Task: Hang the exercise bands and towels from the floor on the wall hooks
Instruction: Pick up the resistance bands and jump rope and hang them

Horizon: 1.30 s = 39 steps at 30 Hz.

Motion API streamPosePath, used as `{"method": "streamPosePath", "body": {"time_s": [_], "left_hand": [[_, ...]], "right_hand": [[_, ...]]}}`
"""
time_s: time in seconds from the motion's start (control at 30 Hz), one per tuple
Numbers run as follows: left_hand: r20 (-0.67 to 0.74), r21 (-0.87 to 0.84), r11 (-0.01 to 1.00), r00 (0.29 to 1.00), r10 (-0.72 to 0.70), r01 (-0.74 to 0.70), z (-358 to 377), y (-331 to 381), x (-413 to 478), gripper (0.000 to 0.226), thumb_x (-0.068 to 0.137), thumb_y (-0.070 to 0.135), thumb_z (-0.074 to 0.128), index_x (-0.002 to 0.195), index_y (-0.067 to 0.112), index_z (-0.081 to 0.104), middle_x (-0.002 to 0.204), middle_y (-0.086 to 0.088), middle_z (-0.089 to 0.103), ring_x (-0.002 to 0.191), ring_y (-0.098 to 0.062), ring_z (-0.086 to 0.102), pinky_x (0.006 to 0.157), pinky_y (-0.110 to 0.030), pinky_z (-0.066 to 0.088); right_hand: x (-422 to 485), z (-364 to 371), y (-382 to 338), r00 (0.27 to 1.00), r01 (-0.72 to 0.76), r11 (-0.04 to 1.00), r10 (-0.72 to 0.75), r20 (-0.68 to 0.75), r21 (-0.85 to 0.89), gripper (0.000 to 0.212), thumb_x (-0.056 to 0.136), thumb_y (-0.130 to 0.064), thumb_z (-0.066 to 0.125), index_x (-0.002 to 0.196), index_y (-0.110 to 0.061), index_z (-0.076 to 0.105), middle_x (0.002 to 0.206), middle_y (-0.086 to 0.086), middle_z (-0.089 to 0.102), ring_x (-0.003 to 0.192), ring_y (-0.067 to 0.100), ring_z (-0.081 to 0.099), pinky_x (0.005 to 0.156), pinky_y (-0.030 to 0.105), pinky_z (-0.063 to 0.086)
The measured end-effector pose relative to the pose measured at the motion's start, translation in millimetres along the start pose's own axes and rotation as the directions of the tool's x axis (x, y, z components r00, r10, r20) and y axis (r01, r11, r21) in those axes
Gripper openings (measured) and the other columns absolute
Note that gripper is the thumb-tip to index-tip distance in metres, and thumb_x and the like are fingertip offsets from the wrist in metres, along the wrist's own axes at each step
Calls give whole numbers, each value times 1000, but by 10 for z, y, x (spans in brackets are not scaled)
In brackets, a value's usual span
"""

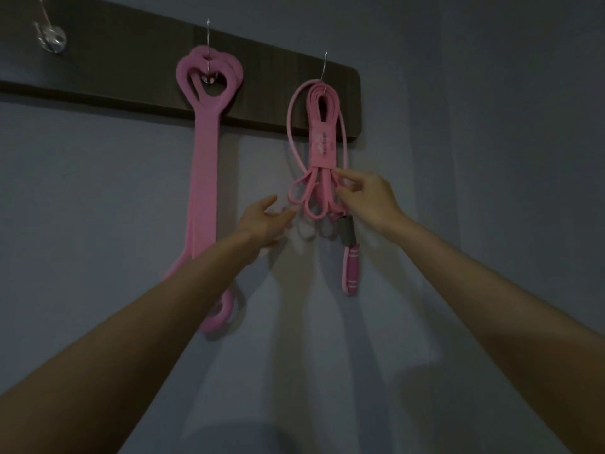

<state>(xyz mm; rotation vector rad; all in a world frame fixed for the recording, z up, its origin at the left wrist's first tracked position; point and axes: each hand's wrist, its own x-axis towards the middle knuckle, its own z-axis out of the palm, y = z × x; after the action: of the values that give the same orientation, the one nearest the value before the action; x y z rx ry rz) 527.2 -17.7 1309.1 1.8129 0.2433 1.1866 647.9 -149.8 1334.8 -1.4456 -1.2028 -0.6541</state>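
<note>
A dark wooden rack (pixel 131 60) crosses the grey wall. From its middle hook (pixel 208 31) hangs a wide pink band (pixel 204 165), looped at the top. On the right hook (pixel 325 65) hangs a bundle of thin pink bands (pixel 322 139) held by a pink sleeve, with a pink-and-grey handle (pixel 349 257) dangling below. My right hand (pixel 366 198) touches the bundle's lower loops with thumb and fingertips, fingers apart. Just left of those loops, my left hand (pixel 265 221) is spread and holds nothing.
A clear hook (pixel 52 37) at the rack's left end carries nothing. The wall below and to the right of the rack is bare. No towels or floor are in view.
</note>
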Motion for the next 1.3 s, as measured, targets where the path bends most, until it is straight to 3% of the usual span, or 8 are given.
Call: {"method": "streamPosePath", "body": {"time_s": [0.1, 0.3, 0.57, 0.67, 0.87, 1.0, 1.2, 1.3], "left_hand": [[7, 1, 1000, 1000, -8, 8, -91, -38, -193, 60, 91, 28, 60, 145, 18, 35, 110, -7, 58, 92, -21, 56, 71, -27, 49], [6, -43, 999, 1000, -16, 17, -188, 14, -409, 57, 93, 29, 57, 145, 22, 35, 117, -6, 54, 97, -24, 57, 82, -33, 51], [-17, -27, 1000, 1000, 16, -16, 29, 140, -94, 60, 89, 32, 61, 144, 28, 37, 137, -13, 49, 106, -24, 58, 85, -39, 54], [-20, -12, 999, 999, 47, -47, 206, 143, 84, 62, 89, 32, 62, 144, 27, 35, 129, -9, 53, 96, -18, 57, 65, -28, 56], [-85, -37, 993, 990, 109, -113, 388, 62, 358, 46, 88, 25, 65, 127, 6, 49, 93, -10, 64, 66, -11, 67, 45, -21, 54], [-145, -30, 990, 981, 131, -136, 439, 47, 372, 29, 86, 20, 68, 104, 9, 48, 71, -4, 62, 41, 1, 58, 41, -17, 51], [-169, 44, 993, 979, 114, -108, 348, 37, 342, 22, 84, 26, 70, 87, 18, 50, 94, -12, 64, 76, -22, 67, 59, -36, 61], [-168, 85, 992, 980, 104, -91, 301, 13, 321, 26, 84, 28, 70, 98, 14, 53, 88, -9, 65, 69, -19, 66, 53, -28, 59]], "right_hand": [[-225, -27, 75, 996, -48, 999, 47, -74, -2, 41, 86, -12, 60, 126, -17, 59, 104, 8, 69, 79, 10, 58, 78, 14, 46], [-590, 96, 367, 955, -294, 956, 294, -23, 23, 49, 85, -16, 65, 130, -8, 49, 132, 9, 56, 111, 24, 56, 96, 26, 40], [-404, 451, 623, 936, -339, 921, 350, -23, 192, 61, 88, -22, 62, 140, -11, 34, 140, 12, 49, 127, 27, 48, 108, 32, 36], [-273, 526, 750, 937, -314, 919, 340, -75, 238, 58, 89, -28, 61, 139, -14, 35, 132, 11, 56, 121, 26, 53, 107, 36, 38], [-249, 588, 859, 966, -186, 888, 243, -86, 421, 29, 87, -18, 65, 109, -7, 50, 84, -7, 56, 74, 10, 56, 57, 4, 43], [-387, 798, 871, 976, -158, 883, 208, -66, 441, 23, 83, -14, 70, 95, -9, 51, 77, -10, 52, 68, -2, 48, 59, 4, 40], [-495, 1093, 747, 974, -156, 856, 216, -66, 493, 23, 79, -19, 73, 88, -11, 53, 74, -8, 56, 65, 1, 51, 60, 8, 43], [-483, 1061, 700, 966, -171, 841, 246, -80, 514, 25, 77, -21, 75, 90, -13, 55, 76, -9, 59, 68, 3, 56, 69, 21, 50]]}}
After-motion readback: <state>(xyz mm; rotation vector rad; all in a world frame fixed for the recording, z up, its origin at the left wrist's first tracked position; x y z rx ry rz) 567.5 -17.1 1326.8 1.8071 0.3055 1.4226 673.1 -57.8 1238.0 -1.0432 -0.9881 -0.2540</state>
